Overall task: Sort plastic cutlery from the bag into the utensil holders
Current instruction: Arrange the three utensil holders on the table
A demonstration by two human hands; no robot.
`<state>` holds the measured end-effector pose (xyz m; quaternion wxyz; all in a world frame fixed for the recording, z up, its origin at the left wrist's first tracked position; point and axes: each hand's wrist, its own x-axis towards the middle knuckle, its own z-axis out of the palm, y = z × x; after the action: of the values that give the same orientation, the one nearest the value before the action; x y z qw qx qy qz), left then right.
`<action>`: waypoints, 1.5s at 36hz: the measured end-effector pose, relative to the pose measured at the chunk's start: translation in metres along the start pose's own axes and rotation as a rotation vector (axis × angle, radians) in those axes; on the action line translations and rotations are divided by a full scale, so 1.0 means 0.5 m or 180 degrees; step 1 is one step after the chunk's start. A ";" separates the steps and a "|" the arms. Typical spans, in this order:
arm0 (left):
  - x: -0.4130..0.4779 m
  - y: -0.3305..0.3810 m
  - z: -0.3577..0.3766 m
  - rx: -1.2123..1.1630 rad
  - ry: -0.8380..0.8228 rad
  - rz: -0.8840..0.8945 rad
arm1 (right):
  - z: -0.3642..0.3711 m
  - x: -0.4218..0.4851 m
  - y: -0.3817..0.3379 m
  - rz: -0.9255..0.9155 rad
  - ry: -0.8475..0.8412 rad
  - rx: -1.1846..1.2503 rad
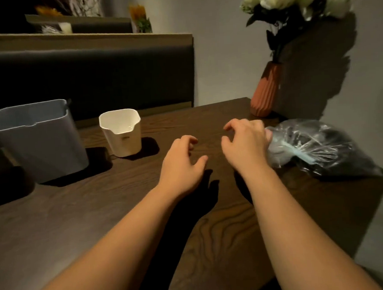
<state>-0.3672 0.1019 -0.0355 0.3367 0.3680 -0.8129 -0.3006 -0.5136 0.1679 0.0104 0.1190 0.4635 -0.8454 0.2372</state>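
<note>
A clear plastic bag (pixel 319 147) with dark and pale cutlery inside lies on the right side of the dark wooden table (pixel 101 216). A grey utensil holder (pixel 42 143) stands at the left, and a smaller white holder (pixel 123 135) stands beside it. Both holders look empty. My right hand (pixel 246 142) hovers over the table just left of the bag, fingers loosely curled, holding nothing; its far edge seems to touch the bag. My left hand (pixel 182 165) hangs over the middle of the table, fingers loosely curled and empty.
An orange ribbed vase (pixel 265 92) with white flowers stands at the table's back right corner against the wall. A dark padded bench back (pixel 89 77) runs behind the table. The table's right edge falls off just past the bag.
</note>
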 end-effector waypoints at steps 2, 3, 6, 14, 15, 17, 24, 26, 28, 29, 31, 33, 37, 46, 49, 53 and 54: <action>0.004 0.032 0.031 -0.0302 -0.0202 -0.0126 | -0.027 0.000 0.056 0.0488 0.0063 -0.0589; 0.006 0.043 0.042 -0.0435 -0.0276 -0.0187 | -0.036 0.001 0.085 0.0750 -0.0053 -0.0860; 0.003 0.066 0.063 -0.0714 -0.0417 -0.0329 | -0.035 0.011 0.164 0.1430 -0.0749 -0.1153; -0.006 0.043 0.030 -0.0888 -0.0488 -0.0585 | -0.012 0.029 0.170 0.1172 -0.1120 -0.1062; -0.007 0.037 0.023 -0.0910 -0.0476 -0.0630 | -0.014 0.030 0.153 0.1052 -0.1212 -0.1132; -0.014 0.024 0.007 -0.0961 -0.0493 -0.0676 | -0.017 0.027 0.118 0.0768 -0.1368 -0.1289; -0.081 -0.032 -0.050 -0.1170 -0.0744 -0.0728 | -0.021 -0.046 -0.049 -0.0266 -0.1940 -0.0714; -0.100 -0.055 -0.078 -0.1682 -0.0845 -0.0885 | -0.015 -0.077 -0.108 -0.0561 -0.1966 -0.0344; -0.102 -0.077 -0.107 -0.2213 -0.0720 -0.1190 | -0.009 -0.109 -0.171 -0.0712 -0.2032 0.0058; -0.099 -0.086 -0.125 -0.2317 -0.0511 -0.1336 | -0.007 -0.126 -0.204 -0.0737 -0.2066 0.0270; -0.123 -0.122 -0.184 -0.2533 -0.0151 -0.1447 | 0.000 -0.163 -0.269 -0.0812 -0.2066 0.0708; -0.147 -0.145 -0.234 -0.2679 0.0124 -0.1590 | 0.010 -0.205 -0.337 -0.0878 -0.2139 0.1133; -0.229 -0.192 -0.355 -0.2985 0.0438 -0.1563 | 0.023 -0.281 -0.468 -0.1238 -0.2739 0.1396; -0.313 -0.296 -0.503 -0.2345 0.0298 -0.1598 | -0.027 -0.194 -0.532 -0.2260 -0.2099 0.2330; -0.302 -0.316 -0.501 -0.2555 0.0527 -0.1869 | 0.024 -0.131 -0.542 -0.2140 -0.1814 0.2043; -0.288 -0.311 -0.503 -0.3113 0.0574 -0.1827 | 0.077 -0.056 -0.571 -0.2242 -0.2149 0.1396; -0.284 -0.308 -0.503 -0.3283 0.0596 -0.1863 | 0.087 -0.047 -0.581 -0.2253 -0.2214 0.1400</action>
<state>-0.0412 0.0706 -0.0463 0.4453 0.3906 -0.3940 -0.7028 -0.2558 0.0298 0.0475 -0.1950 0.7850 -0.5576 0.1865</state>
